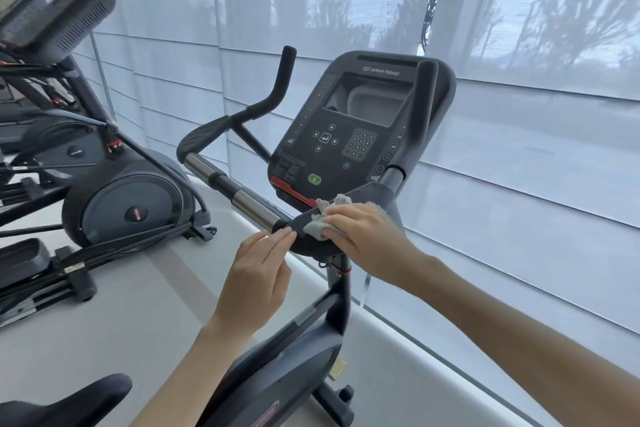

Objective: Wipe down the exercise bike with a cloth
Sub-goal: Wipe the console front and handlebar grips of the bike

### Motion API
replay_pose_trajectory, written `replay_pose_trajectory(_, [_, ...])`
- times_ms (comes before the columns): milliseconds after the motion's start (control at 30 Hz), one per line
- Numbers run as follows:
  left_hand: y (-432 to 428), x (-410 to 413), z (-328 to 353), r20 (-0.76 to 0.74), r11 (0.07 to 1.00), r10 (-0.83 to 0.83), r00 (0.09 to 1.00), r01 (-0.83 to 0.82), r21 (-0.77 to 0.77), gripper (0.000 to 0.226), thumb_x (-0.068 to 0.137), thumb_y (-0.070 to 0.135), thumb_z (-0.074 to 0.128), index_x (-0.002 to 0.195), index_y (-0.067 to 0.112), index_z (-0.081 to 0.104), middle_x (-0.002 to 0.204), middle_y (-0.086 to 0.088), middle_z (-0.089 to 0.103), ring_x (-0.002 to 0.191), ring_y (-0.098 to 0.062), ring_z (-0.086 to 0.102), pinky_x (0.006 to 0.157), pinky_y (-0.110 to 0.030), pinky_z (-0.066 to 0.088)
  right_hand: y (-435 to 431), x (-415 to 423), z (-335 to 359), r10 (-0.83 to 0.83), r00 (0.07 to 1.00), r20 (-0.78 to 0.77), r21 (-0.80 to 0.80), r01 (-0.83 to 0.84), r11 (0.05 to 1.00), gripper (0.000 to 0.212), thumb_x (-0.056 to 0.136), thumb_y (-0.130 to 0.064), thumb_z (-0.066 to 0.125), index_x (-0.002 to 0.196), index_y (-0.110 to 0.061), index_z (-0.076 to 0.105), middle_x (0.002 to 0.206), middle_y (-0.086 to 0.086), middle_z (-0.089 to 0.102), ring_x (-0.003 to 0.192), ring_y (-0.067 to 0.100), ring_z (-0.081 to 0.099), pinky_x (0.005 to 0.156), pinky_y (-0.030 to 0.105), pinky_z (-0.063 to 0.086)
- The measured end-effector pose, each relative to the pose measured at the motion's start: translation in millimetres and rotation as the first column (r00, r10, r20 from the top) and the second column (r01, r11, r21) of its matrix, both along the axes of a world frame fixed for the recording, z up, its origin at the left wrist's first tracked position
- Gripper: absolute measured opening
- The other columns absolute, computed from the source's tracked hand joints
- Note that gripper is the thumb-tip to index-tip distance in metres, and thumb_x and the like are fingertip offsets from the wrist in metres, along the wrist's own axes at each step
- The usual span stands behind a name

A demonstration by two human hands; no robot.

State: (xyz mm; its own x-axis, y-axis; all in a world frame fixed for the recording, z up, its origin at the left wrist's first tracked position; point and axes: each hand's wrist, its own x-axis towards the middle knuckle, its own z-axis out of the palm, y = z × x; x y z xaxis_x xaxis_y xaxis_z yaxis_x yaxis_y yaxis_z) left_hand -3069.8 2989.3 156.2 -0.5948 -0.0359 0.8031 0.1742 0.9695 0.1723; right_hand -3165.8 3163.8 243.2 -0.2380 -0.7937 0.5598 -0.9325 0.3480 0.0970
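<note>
2 hands (254, 274) (363, 236), 1 cloth (317, 226), 1 bike (298, 163)

The cloth (320, 218) is pale grey, the exercise bike (360, 135) dark grey with a green button (314, 179) and red strip (294, 190).

Left hand (256, 274): bare, slim fingers with short plain nails, below and left of the bike console (349, 135).
Right hand (367, 236): bare, directly below the console.
Left forearm (194, 367): uncovered, slender.
Right forearm (519, 333): uncovered, below and right of the console.
</note>
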Motion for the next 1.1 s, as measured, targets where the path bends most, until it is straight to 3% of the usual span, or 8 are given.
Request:
replay_pose_trajectory(167, [-3.0, -2.6, -0.5, -0.025, 1.0, -0.007, 1.0, 0.007, 0.007, 0.039, 0.089, 0.015, 0.04, 0.116, 0.003, 0.066, 0.114, -0.009, 0.068, 0.105, -0.024, 0.061, 0.105, -0.031, 0.037, 9.3, -3.4, 13.3, 0.115, 0.956, 0.271, -0.014, -0.115, 0.993, 0.027, 0.097, -0.021, 0.046, 0.089, -0.006, 0.066, 0.097, 0.006, 0.067, 0.092, 0.018, 0.059, 0.086, 0.029, 0.044])
replay_pose_trajectory(333, [-4.1, -4.4, 1.7, -0.045, 1.0, 0.002, 0.999, -0.003, -0.022, 0.036, 0.088, 0.015, 0.043, 0.11, 0.002, 0.069, 0.108, -0.009, 0.07, 0.097, -0.023, 0.063, 0.099, -0.025, 0.037, 23.1, -56.2, 56.6, -0.066, 0.936, 0.345, -0.38, 0.203, 0.902, 0.024, 0.097, -0.023, 0.049, 0.094, -0.008, 0.067, 0.091, 0.0, 0.064, 0.082, 0.007, 0.054, 0.076, 0.007, 0.037])
replay_pose_trajectory(467, [-6.0, -5.6, 6.0, -0.025, 1.0, 0.003, 1.0, -0.004, -0.031, 0.035, 0.088, 0.017, 0.044, 0.106, 0.004, 0.071, 0.104, -0.007, 0.072, 0.093, -0.023, 0.066, 0.094, -0.027, 0.042, 19.0, -97.0, 56.3, -0.294, 0.852, 0.433, -0.106, 0.371, 0.922, 0.031, 0.099, -0.029, 0.042, 0.084, -0.013, 0.063, 0.086, -0.001, 0.063, 0.088, 0.019, 0.054, 0.1, 0.045, 0.036])
replay_pose_trajectory(533, [-5.6, -4.2, 7.3, -0.008, 0.999, -0.008, 1.0, 0.008, -0.032, 0.035, 0.088, 0.017, 0.044, 0.107, 0.004, 0.071, 0.105, -0.007, 0.071, 0.094, -0.022, 0.066, 0.094, -0.027, 0.043, 11.7, -97.1, 40.5, -0.366, 0.846, 0.388, 0.007, 0.395, 0.919, 0.035, 0.1, -0.03, 0.039, 0.078, -0.017, 0.063, 0.092, 0.004, 0.065, 0.101, 0.023, 0.053, 0.102, 0.053, 0.028])
replay_pose_trajectory(667, [-4.4, 0.8, 7.6, 0.01, 0.999, -0.03, 1.0, 0.03, -0.024, 0.034, 0.088, 0.016, 0.046, 0.111, 0.004, 0.069, 0.108, -0.007, 0.07, 0.097, -0.022, 0.066, 0.094, -0.03, 0.044, 10.2, -84.6, 28.5, -0.32, 0.896, 0.306, -0.065, 0.355, 0.932, 0.035, 0.1, -0.026, 0.038, 0.069, -0.022, 0.054, 0.081, 0.004, 0.061, 0.094, 0.028, 0.053, 0.089, 0.045, 0.032])
replay_pose_trajectory(833, [-3.3, 3.4, -0.8, -0.017, 1.0, -0.016, 1.0, 0.016, -0.012, 0.036, 0.082, 0.012, 0.057, 0.116, 0.006, 0.066, 0.114, -0.007, 0.068, 0.1, -0.023, 0.064, 0.098, -0.033, 0.041, 10.4, -66.1, 18.6, -0.271, 0.955, 0.123, -0.115, 0.285, 0.952, 0.026, 0.099, -0.016, 0.045, 0.089, -0.004, 0.066, 0.094, 0.01, 0.067, 0.095, 0.031, 0.052, 0.083, 0.027, 0.029])
replay_pose_trajectory(1033, [-1.5, 0.2, -0.2, -0.041, 0.999, -0.04, 0.998, 0.041, 0.022, 0.036, 0.089, 0.016, 0.046, 0.115, 0.004, 0.067, 0.115, -0.008, 0.068, 0.105, -0.018, 0.059, 0.099, -0.031, 0.041, 11.3, -22.8, 6.5, -0.04, 0.994, 0.102, -0.036, 0.043, 0.998, 0.029, 0.099, -0.017, 0.042, 0.094, -0.004, 0.067, 0.097, 0.007, 0.067, 0.098, 0.025, 0.051, 0.09, 0.026, 0.035])
replay_pose_trajectory(1100, [-2.6, 0.2, 2.7, -0.035, 0.999, -0.037, 0.999, 0.037, 0.008, 0.036, 0.089, 0.017, 0.044, 0.111, 0.004, 0.069, 0.111, -0.008, 0.069, 0.1, -0.022, 0.064, 0.099, -0.031, 0.042, 13.3, -12.4, 6.5, 0.061, 0.975, 0.215, -0.002, -0.062, 0.998, 0.027, 0.099, -0.018, 0.041, 0.093, -0.006, 0.065, 0.091, 0.003, 0.065, 0.092, 0.016, 0.049, 0.089, 0.025, 0.036])
